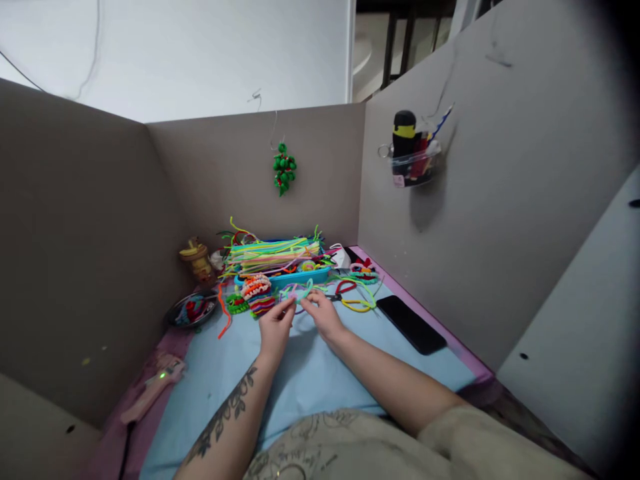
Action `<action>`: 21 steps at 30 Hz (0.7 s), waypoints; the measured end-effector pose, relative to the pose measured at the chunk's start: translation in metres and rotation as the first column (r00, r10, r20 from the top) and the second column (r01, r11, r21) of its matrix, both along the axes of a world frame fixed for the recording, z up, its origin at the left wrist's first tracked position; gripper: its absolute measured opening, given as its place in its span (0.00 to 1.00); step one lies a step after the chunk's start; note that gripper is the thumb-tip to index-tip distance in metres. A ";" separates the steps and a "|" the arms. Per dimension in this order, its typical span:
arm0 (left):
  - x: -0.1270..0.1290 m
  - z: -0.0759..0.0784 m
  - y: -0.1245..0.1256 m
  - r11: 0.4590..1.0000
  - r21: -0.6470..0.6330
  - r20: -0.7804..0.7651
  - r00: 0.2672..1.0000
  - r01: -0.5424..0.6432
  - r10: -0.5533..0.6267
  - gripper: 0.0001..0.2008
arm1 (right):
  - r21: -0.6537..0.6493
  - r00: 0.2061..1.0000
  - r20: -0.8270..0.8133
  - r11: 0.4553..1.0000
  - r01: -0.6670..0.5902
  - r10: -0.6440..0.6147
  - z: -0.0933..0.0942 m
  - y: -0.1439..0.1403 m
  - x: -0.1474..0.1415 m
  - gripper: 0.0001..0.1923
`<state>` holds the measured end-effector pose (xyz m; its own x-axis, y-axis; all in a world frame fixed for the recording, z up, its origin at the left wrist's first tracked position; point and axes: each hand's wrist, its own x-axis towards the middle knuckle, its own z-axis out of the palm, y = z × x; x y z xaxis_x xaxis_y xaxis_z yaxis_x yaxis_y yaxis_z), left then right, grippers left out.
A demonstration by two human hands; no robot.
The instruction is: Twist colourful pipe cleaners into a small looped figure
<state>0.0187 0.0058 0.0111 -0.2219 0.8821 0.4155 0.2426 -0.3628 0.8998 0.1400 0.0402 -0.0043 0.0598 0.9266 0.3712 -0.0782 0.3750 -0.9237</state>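
Note:
My left hand (pixel 276 328) and my right hand (pixel 323 316) meet over the middle of the table, fingers pinched. Between the fingertips is a piece of pastel pipe cleaners (pixel 299 291), mint green with lilac, partly covered by the fingers. Just left of it lie striped pipe-cleaner pieces (pixel 262 305) and an orange and cream one (pixel 256 285). Red and yellow loops (pixel 356 305) rest to the right of my right hand; whether they are scissor handles or bent stems is hard to make out.
Behind the hands stands a blue tray (pixel 285 279) heaped with pipe cleaners (pixel 275 252). A phone (pixel 413 325) lies at right. A pink glue gun (pixel 156 387) with a green light and a metal bowl (pixel 190 311) sit at left. Grey panels (pixel 320 173) enclose the table.

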 end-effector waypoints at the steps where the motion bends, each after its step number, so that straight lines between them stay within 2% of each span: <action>1: -0.001 0.001 0.001 1.000 -0.008 0.023 1.000 -0.010 0.011 0.17 | 0.008 1.000 -0.003 1.000 0.015 -0.015 -0.001 0.002 0.001 0.12; 6: -0.004 0.006 0.002 1.000 -0.016 0.093 0.995 -0.025 0.026 0.19 | 0.018 0.986 -0.014 0.986 0.165 -0.165 -0.010 0.020 0.010 0.09; 11: -0.003 0.008 0.002 0.999 -0.041 0.113 0.994 0.008 -0.004 0.18 | 0.046 0.979 0.137 0.989 0.143 -0.148 -0.014 0.034 0.021 0.16; 14: -0.003 0.010 0.002 0.997 -0.070 0.148 0.989 0.015 -0.005 0.17 | 0.050 0.965 0.187 0.983 0.177 -0.183 -0.014 0.038 0.026 0.20; 16: -0.003 0.011 0.002 0.996 -0.085 0.164 0.987 0.019 -0.005 0.17 | 0.070 0.949 0.229 0.976 0.207 -0.218 -0.014 0.039 0.029 0.18; 19: -0.004 0.011 0.004 0.994 -0.103 0.175 0.985 0.020 -0.001 0.17 | 0.122 0.922 0.298 0.968 0.220 -0.247 -0.014 0.043 0.034 0.09; 21: -0.005 0.010 0.004 0.993 -0.112 0.182 0.983 0.027 -0.006 0.17 | 0.119 0.919 0.311 0.969 0.215 -0.242 -0.015 0.046 0.036 0.09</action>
<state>0.0141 0.0103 0.0215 -0.2691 0.9255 0.2667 0.0662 -0.2585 0.9637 0.1762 0.0858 -0.0194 0.1316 0.8680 0.4788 0.3135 0.4217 -0.8508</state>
